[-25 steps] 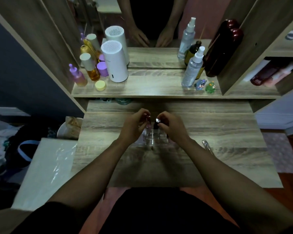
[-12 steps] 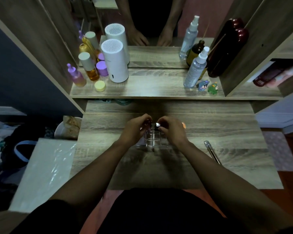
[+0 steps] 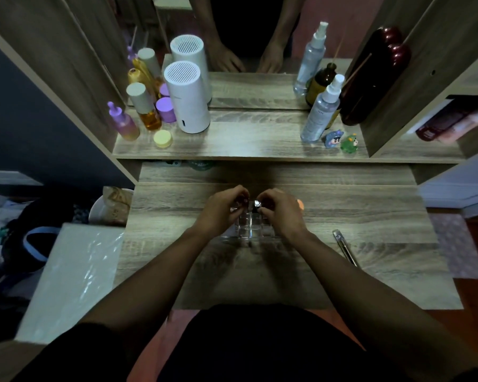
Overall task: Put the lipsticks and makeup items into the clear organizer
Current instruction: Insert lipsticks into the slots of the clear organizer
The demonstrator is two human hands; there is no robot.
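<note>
Clearly light and slick, so my left hand (image 3: 223,209) and right hand (image 3: 280,212) each pinch a lipstick (image 3: 257,203) by its top over the clear organizer (image 3: 250,228).

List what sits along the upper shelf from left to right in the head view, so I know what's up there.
Purple dropper bottle → amber bottle with grey cap → yellow jar → white cylinder → clear spray bottle → blue figurine → green figurine.
</note>
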